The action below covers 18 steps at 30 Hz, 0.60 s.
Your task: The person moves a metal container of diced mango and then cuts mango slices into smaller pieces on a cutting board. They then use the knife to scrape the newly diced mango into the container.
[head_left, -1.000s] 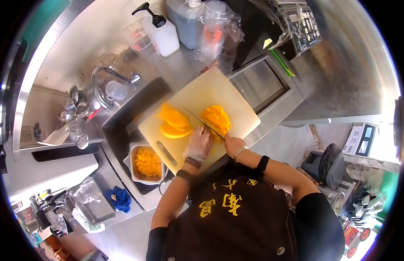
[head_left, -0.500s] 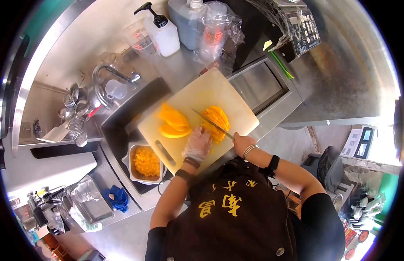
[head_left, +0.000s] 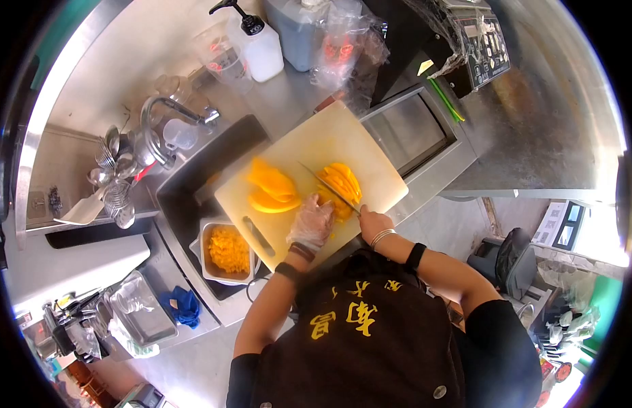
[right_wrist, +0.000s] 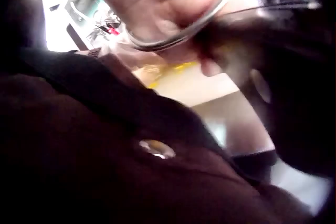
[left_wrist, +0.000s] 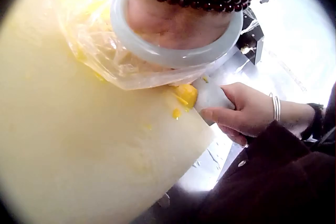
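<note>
Head view: mid-chop on the mango, and that left hand is awfully close to the blade

So, judging by how things lie, we're at the slicing/dicing step. What looks like mango is fanned out in mango slices (head_left: pixel 346 178) on the cutting board (head_left: pixel 377 197), and the knife (head_left: pixel 337 193) lies diagonally across the pile. Bigger mango pieces (head_left: pixel 271 182) sit on the same board, off to the person's left, and look uncut. Beside the board, by the sink (head_left: pixel 242 136), there's a tub (head_left: pixel 227 278) with a heap of small-cut mango (head_left: pixel 227 250) in it.

IMO the next move calls for short, controlled strokes through that pile, with the guiding fingertips tucked well back from the edge. Wet fruit is slippery, so I'd guess the slices could skate a bit.

Fingers: the right hand (head_left: pixel 376 225) is clenched round the near end of the knife. Left wrist view backs that up, thumb on one side and fingers wrapped on the other, no gap. The left hand (head_left: pixel 312 224), in a clear plastic glove, is right at the near end of the slices and seems to touch them. Can't tell how far its fingers are bent or whether they're pinching anything; the glove hides too much.
</note>
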Available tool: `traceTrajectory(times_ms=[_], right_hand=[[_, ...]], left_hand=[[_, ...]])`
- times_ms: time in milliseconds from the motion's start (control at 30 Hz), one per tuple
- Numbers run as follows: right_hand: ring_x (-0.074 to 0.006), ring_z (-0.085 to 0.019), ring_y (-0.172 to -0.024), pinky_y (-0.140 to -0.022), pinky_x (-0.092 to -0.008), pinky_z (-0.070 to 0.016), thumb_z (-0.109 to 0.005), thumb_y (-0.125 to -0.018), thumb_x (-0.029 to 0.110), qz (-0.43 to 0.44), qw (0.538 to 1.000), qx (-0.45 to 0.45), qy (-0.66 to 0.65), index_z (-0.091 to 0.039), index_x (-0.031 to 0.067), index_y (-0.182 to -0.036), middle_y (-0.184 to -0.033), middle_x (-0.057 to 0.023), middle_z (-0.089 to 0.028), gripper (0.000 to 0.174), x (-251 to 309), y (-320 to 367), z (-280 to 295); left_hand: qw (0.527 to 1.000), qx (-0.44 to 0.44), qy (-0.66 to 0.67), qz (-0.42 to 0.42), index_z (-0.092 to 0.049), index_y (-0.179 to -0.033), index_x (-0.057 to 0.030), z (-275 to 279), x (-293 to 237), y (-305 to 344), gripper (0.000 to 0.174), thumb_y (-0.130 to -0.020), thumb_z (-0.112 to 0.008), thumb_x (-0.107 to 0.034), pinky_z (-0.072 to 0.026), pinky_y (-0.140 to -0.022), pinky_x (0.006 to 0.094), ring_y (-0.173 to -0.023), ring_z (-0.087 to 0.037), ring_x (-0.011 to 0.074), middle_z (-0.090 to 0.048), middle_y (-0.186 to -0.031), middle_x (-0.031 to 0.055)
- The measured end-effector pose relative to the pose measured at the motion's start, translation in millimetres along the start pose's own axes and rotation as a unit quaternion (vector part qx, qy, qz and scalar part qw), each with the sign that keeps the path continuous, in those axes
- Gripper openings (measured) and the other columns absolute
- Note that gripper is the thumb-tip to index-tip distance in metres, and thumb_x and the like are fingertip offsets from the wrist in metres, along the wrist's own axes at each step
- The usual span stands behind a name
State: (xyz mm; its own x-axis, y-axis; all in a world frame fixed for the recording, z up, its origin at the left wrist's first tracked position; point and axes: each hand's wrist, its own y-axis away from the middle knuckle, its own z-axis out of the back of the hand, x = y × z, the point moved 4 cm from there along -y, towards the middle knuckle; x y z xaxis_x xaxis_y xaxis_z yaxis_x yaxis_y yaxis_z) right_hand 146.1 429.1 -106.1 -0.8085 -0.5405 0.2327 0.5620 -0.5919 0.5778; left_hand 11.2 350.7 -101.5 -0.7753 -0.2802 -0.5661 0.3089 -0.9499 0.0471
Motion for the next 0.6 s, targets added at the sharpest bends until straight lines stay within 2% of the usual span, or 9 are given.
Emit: traceTrajectory(times_ms=[167, 233, 267, 333, 367, 433, 467, 533, 600], right_hand=[[-0.0359, -0.056, -0.067, -0.059, -0.0451, -0.0428, -0.044, -0.083, 0.024, 0.007, 0.999, -0.032, -0.02, -0.041, 0.0032, -0.089, -0.069, -0.0191, -0.057, 0.022, -5.7, -4.3, 3.0], [-0.0359, -0.056, -0.065, -0.058, -0.0457, -0.0423, -0.044, -0.082, 0.024, 0.059, 0.998, -0.023, 0.008, -0.042, 0.0035, -0.089, -0.067, -0.0188, -0.057, 0.022, -2.4, -5.3, 13.1], [-0.0359, -0.056, -0.065, -0.058, -0.0457, -0.0423, -0.044, -0.082, 0.024, 0.06, 0.998, -0.024, 0.009, -0.042, 0.0035, -0.089, -0.067, -0.0188, -0.057, 0.022, -1.4, -3.3, 18.0], [-0.0354, -0.057, -0.067, -0.061, -0.044, -0.0448, -0.043, -0.082, 0.022, 0.029, 0.999, -0.017, -0.013, -0.042, 0.0019, -0.09, -0.07, -0.0187, -0.058, 0.022, 7.8, 9.8, 42.2], [-0.0354, -0.057, -0.067, -0.061, -0.044, -0.0448, -0.043, -0.082, 0.022, 0.029, 0.999, -0.018, -0.012, -0.042, 0.0019, -0.09, -0.07, -0.0187, -0.058, 0.022, 5.8, 10.5, 42.3], [-0.0361, -0.055, -0.062, -0.056, -0.0462, -0.0417, -0.045, -0.082, 0.024, 0.053, 0.997, -0.048, -0.018, -0.043, 0.0043, -0.088, -0.064, -0.0177, -0.055, 0.021, 0.8, 14.3, 43.0], [-0.0361, -0.055, -0.062, -0.056, -0.0462, -0.0417, -0.045, -0.082, 0.024, 0.053, 0.997, -0.049, -0.018, -0.043, 0.0043, -0.088, -0.064, -0.0177, -0.055, 0.021, -1.2, 17.5, 42.0], [-0.0363, -0.055, -0.061, -0.055, -0.046, -0.0417, -0.045, -0.082, 0.024, 0.056, 0.998, -0.032, -0.019, -0.042, 0.0045, -0.088, -0.063, -0.0177, -0.055, 0.021, -2.9, 25.9, 36.1], [-0.0357, -0.056, -0.064, -0.057, -0.0452, -0.0426, -0.045, -0.082, 0.024, 0.069, 0.997, -0.022, -0.016, -0.042, 0.0033, -0.088, -0.065, -0.0174, -0.056, 0.021, -2.2, 28.9, 24.9]], left_hand=[[1.0, -0.02, -0.004, -0.021, -0.055, -0.095, -0.0104, 0.9, -1.5, -2.7, 0.024, -0.072, -0.054, -0.02, -0.0432, -0.076, 0.0406, -0.091, -0.05, 0.038, -0.045, -0.109, 0.0249], [0.999, -0.03, -0.027, 0.015, -0.055, -0.094, -0.0093, 2.8, -0.6, -4.3, 0.023, -0.073, -0.053, -0.019, -0.0434, -0.074, 0.0412, -0.088, -0.05, 0.0387, -0.046, -0.107, 0.0253], [0.999, -0.032, -0.028, 0.015, -0.055, -0.094, -0.0093, -0.1, 1.3, -6.9, 0.023, -0.073, -0.053, -0.019, -0.0434, -0.074, 0.0412, -0.088, -0.05, 0.0387, -0.046, -0.107, 0.0253], [0.993, -0.026, 0.055, 0.101, -0.054, -0.092, -0.0043, -6.1, 11.1, -14.9, 0.023, -0.073, -0.052, -0.017, -0.0438, -0.073, 0.0417, -0.086, -0.052, 0.0374, -0.051, -0.099, 0.0232], [0.993, -0.027, 0.055, 0.1, -0.054, -0.092, -0.0043, -3.6, 10.1, -13.8, 0.023, -0.073, -0.052, -0.017, -0.0438, -0.073, 0.0417, -0.086, -0.052, 0.0374, -0.051, -0.099, 0.0232], [0.996, -0.071, -0.033, -0.033, -0.054, -0.09, -0.0017, 23.2, -10.1, -11.3, 0.023, -0.075, -0.05, -0.018, -0.0445, -0.071, 0.0412, -0.084, -0.053, 0.0355, -0.056, -0.088, 0.019], [0.996, -0.071, -0.033, -0.034, -0.054, -0.09, -0.0017, 26.0, -5.6, -9.0, 0.023, -0.075, -0.05, -0.018, -0.0445, -0.071, 0.0412, -0.084, -0.053, 0.0355, -0.056, -0.088, 0.019], [0.967, -0.232, -0.06, -0.084, -0.055, -0.089, -0.0025, 47.7, 3.2, 2.7, 0.021, -0.075, -0.051, -0.018, -0.0442, -0.072, 0.041, -0.083, -0.053, 0.0346, -0.057, -0.089, 0.0159], [0.971, -0.229, 0.0, 0.072, -0.055, -0.093, -0.0049, 66.3, 28.0, 9.7, 0.023, -0.076, -0.05, -0.019, -0.0415, -0.079, 0.0401, -0.089, -0.052, 0.0335, -0.054, -0.099, 0.0158]])
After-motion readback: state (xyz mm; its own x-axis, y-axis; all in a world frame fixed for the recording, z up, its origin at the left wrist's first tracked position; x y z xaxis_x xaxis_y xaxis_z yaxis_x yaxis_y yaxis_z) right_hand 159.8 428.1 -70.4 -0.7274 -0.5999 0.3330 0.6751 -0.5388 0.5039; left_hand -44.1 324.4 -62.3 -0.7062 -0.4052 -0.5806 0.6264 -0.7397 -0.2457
